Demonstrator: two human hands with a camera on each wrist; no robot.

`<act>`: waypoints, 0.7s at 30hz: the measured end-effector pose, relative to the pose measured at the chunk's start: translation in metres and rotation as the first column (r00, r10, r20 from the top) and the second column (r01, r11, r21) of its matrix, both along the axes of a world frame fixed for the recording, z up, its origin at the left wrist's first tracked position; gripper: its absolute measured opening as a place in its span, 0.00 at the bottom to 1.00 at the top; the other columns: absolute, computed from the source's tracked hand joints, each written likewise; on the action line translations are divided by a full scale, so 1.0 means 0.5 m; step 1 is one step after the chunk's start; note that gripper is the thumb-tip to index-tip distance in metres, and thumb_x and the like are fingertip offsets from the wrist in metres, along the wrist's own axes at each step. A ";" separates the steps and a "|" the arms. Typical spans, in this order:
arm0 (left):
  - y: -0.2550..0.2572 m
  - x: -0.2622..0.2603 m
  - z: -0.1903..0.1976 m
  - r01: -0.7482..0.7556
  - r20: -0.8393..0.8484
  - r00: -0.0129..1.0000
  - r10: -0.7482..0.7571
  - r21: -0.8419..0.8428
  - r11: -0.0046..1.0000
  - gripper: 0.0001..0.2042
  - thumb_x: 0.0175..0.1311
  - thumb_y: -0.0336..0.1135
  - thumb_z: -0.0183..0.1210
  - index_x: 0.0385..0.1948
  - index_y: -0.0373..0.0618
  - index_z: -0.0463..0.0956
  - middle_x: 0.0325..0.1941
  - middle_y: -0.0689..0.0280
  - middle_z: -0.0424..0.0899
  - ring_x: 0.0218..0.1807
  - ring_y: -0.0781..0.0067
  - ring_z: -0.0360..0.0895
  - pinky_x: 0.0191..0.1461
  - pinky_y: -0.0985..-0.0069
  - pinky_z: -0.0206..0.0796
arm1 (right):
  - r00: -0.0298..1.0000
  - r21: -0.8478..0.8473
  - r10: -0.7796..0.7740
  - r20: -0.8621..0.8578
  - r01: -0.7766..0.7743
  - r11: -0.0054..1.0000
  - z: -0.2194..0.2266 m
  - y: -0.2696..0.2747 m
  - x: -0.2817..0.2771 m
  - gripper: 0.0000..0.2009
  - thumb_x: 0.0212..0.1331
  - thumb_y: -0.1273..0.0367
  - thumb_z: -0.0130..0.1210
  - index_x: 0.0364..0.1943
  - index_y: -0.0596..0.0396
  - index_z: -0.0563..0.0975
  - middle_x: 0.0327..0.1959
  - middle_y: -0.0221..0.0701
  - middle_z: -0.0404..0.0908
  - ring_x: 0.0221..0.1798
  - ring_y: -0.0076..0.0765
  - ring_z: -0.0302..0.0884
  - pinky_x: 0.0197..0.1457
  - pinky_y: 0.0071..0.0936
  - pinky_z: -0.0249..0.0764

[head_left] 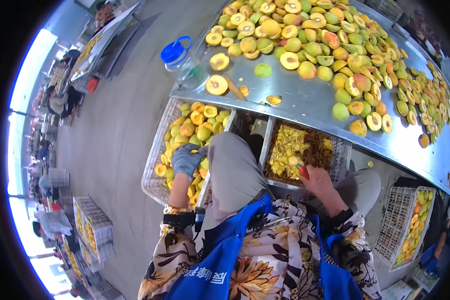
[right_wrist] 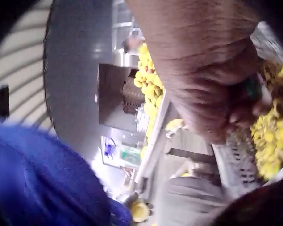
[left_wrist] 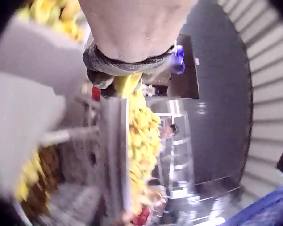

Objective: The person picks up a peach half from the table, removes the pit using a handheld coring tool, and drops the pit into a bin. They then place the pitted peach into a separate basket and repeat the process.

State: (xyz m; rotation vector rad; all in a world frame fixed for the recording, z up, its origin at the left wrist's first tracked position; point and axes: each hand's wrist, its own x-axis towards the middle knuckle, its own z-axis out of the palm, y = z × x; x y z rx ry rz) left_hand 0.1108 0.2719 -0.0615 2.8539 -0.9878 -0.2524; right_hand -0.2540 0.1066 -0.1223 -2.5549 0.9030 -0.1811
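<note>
Conveniently beside my knee [head_left: 228, 152], a crate [head_left: 153, 186] of cut fruit [head_left: 187, 130] sits under my gloved left hand [head_left: 186, 159], which pinches a yellow piece [left_wrist: 127, 85], while my right hand [head_left: 319, 182] grips a red tool [head_left: 303, 171] by a second crate [head_left: 341, 156] of scraps [head_left: 287, 145], presumably placed to catch what falls.

Grey floor [head_left: 115, 155], bright windows [head_left: 32, 82], metal table [head_left: 297, 97]

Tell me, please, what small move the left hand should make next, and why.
Probably, the left hand should let its fruit piece go into the fruit crate: it is right over that crate's cut fruit, while the right hand holds a small red tool by the scrap crate.
</note>
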 end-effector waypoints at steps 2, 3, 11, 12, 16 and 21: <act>-0.040 0.006 0.030 0.048 0.083 0.996 -0.035 -0.158 0.986 0.22 0.44 0.55 0.58 0.35 0.49 0.77 0.47 0.59 0.74 0.52 0.59 0.66 0.55 0.68 0.58 | 0.999 0.078 -0.034 0.008 0.033 0.996 -0.009 0.000 0.003 0.12 0.46 0.63 0.54 0.29 0.56 0.69 0.20 0.42 0.73 0.24 0.48 0.72 0.28 0.40 0.68; -0.081 0.003 0.037 0.139 0.180 0.980 -0.088 -0.296 0.945 0.21 0.43 0.53 0.58 0.34 0.48 0.77 0.49 0.60 0.73 0.51 0.59 0.68 0.54 0.68 0.58 | 0.999 0.162 -0.051 0.011 0.049 0.986 -0.010 0.001 0.008 0.13 0.44 0.63 0.55 0.28 0.57 0.69 0.21 0.46 0.73 0.28 0.53 0.72 0.32 0.43 0.67; -0.625 -0.065 0.022 0.544 0.252 0.825 -0.507 -0.107 0.832 0.20 0.49 0.47 0.53 0.45 0.54 0.71 0.49 0.57 0.70 0.50 0.57 0.68 0.52 0.64 0.61 | 0.965 0.302 -0.246 0.089 0.209 0.930 0.059 0.003 0.009 0.14 0.45 0.63 0.55 0.29 0.59 0.69 0.22 0.46 0.74 0.27 0.53 0.73 0.30 0.43 0.68; -0.649 -0.068 0.002 0.547 0.138 0.823 -0.551 0.068 0.834 0.19 0.50 0.46 0.53 0.45 0.54 0.71 0.49 0.57 0.70 0.50 0.58 0.69 0.52 0.65 0.61 | 0.930 0.711 -0.362 0.061 0.214 0.670 0.083 0.004 0.007 0.13 0.46 0.64 0.53 0.32 0.60 0.69 0.22 0.46 0.74 0.26 0.54 0.73 0.30 0.44 0.68; -0.650 -0.071 -0.002 0.474 0.095 0.878 -0.470 -0.027 0.880 0.16 0.51 0.46 0.52 0.40 0.50 0.74 0.44 0.56 0.74 0.47 0.56 0.71 0.51 0.67 0.63 | 0.985 0.243 -0.155 -0.078 0.170 0.955 -0.084 0.024 -0.045 0.11 0.47 0.65 0.51 0.29 0.59 0.70 0.22 0.46 0.74 0.25 0.56 0.72 0.29 0.46 0.67; -0.533 -0.065 -0.005 -0.184 -0.702 0.301 -0.646 -0.707 0.683 0.18 0.59 0.49 0.45 0.34 0.42 0.72 0.31 0.58 0.78 0.30 0.63 0.77 0.26 0.70 0.72 | 0.978 0.203 -0.199 0.063 0.183 0.962 -0.003 -0.010 -0.001 0.10 0.48 0.64 0.52 0.26 0.58 0.69 0.18 0.46 0.73 0.24 0.54 0.72 0.27 0.44 0.68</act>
